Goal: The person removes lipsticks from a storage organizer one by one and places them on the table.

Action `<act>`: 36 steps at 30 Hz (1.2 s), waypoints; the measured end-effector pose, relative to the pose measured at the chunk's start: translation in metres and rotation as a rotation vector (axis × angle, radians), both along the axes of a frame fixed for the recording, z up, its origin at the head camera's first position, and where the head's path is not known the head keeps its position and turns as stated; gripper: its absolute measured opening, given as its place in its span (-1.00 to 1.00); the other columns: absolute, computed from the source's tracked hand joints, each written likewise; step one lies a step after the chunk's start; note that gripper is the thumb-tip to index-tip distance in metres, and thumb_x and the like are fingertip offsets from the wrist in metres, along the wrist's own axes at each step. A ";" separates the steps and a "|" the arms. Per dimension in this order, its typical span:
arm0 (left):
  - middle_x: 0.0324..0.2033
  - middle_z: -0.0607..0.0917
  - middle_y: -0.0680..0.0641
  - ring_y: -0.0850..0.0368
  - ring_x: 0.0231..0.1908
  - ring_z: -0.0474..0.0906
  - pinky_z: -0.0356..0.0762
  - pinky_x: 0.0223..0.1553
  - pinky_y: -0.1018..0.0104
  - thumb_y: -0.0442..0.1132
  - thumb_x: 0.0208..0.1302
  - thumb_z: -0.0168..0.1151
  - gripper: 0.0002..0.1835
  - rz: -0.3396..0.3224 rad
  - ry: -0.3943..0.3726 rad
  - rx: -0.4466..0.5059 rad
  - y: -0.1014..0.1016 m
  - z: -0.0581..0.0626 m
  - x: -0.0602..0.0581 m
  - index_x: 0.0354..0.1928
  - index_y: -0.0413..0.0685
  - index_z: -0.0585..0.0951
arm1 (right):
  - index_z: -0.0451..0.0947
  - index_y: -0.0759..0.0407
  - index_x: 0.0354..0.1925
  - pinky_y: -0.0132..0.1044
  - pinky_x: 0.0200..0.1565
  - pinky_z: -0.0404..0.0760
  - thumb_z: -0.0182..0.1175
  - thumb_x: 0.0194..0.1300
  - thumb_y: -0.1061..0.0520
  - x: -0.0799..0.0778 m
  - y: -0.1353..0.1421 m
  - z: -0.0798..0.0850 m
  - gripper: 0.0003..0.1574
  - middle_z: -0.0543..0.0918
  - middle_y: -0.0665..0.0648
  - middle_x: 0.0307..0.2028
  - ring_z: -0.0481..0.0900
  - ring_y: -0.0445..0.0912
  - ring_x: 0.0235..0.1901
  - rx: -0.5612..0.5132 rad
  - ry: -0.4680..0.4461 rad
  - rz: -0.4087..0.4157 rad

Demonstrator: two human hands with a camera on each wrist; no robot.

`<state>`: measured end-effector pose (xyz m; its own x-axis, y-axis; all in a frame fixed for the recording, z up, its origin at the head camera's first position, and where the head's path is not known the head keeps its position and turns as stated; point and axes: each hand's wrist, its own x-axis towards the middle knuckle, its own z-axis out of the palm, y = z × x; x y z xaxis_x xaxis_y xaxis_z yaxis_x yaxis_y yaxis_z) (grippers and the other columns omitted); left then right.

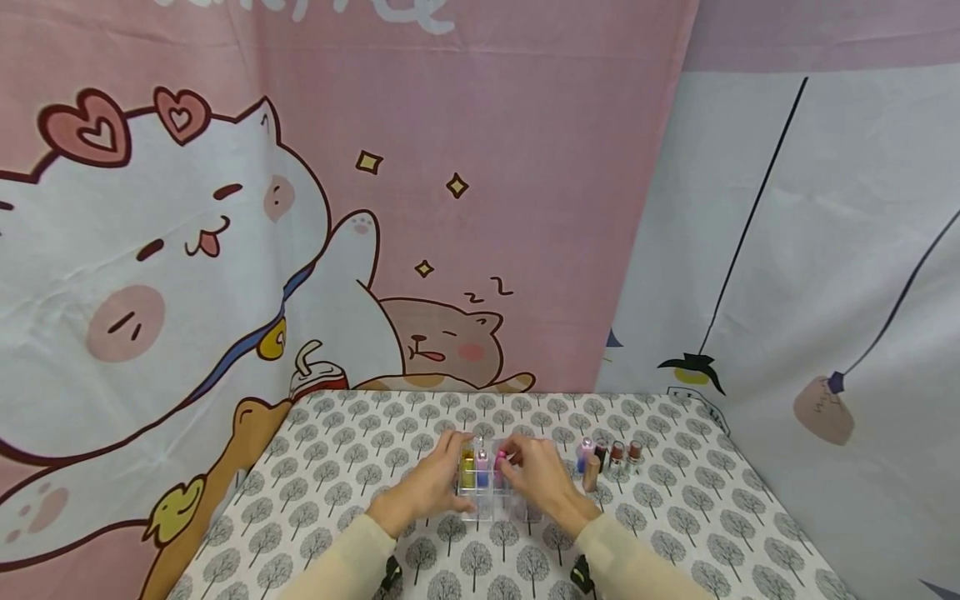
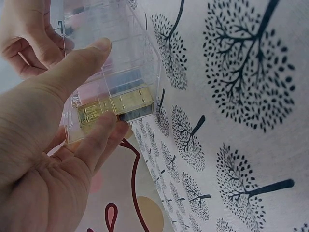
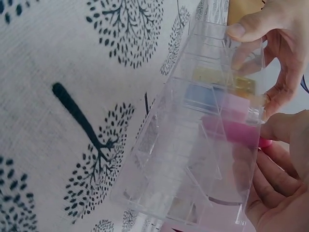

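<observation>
A clear plastic organizer [image 1: 480,507] with divided compartments stands on the table in front of me. My left hand [image 1: 430,479] grips its left side, the thumb [image 2: 87,63] across the front and the fingers round the side wall. In its compartments stand a gold-and-clear tube [image 2: 131,101] at the left end and a pink-and-blue tube [image 3: 215,99] beside it. A bright pink lipstick tube [image 3: 231,131] sits in the adjoining compartment. At its top end, my right hand [image 1: 543,473] pinches it between thumb and fingers.
To the right of the organizer stand several lipstick tubes: a pink-and-blue one [image 1: 585,452], a dark one [image 1: 601,455], two with brownish caps [image 1: 617,452], and a tan one [image 1: 591,473] nearer me. A tree-print cloth [image 1: 300,508] covers the table; printed curtains [image 1: 525,208] hang behind it.
</observation>
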<state>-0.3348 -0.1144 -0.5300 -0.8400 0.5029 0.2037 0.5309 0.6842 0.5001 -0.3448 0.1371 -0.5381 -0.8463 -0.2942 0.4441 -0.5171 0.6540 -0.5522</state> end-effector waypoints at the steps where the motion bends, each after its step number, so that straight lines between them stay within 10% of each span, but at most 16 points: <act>1: 0.49 0.46 -0.22 0.25 -0.12 0.65 0.93 0.13 0.25 -0.17 0.05 0.93 0.32 0.001 0.001 -0.001 0.000 0.000 0.000 0.76 -0.11 0.25 | 0.84 0.13 -0.04 -0.49 -0.20 0.84 0.55 0.46 0.28 0.000 0.000 0.001 -0.85 0.95 0.04 -0.22 0.87 -0.22 -0.27 -0.009 -0.002 0.000; 36: 0.51 0.42 -0.25 0.30 -0.23 0.54 0.77 -0.22 0.42 -0.19 0.11 0.90 0.33 0.006 -0.068 0.030 0.000 0.001 0.001 0.80 -0.09 0.19 | 0.85 0.15 0.05 -0.33 -0.14 0.95 0.58 0.47 0.27 0.011 0.043 0.031 -0.77 0.93 0.11 -0.19 0.90 -0.14 -0.26 -0.146 0.154 -0.064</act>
